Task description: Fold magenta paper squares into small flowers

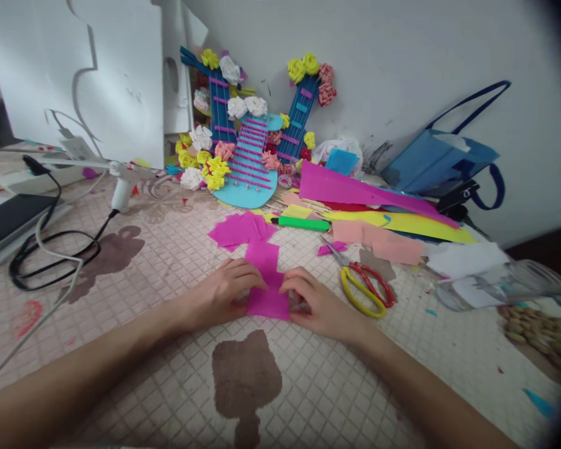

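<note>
A strip of magenta felt [267,280] lies on the patterned table [177,249] in front of me. My left hand [224,292] pinches its left side, with fingers curled on the fabric. On the right edge my right hand [314,302] presses and pinches the same strip. More magenta felt squares [240,229] lie just beyond the strip. Yellow-and-red-handled scissors [362,284] rest to the right of my right hand.
A green marker [303,222] and sheets of pink, yellow and magenta felt [355,190] lie behind. Blue craft pieces with paper flowers [250,143] lean on the wall. A glue gun [121,184] and black cables [51,249] are at left; a blue bag [439,162] and plastic bottle [505,284] at right.
</note>
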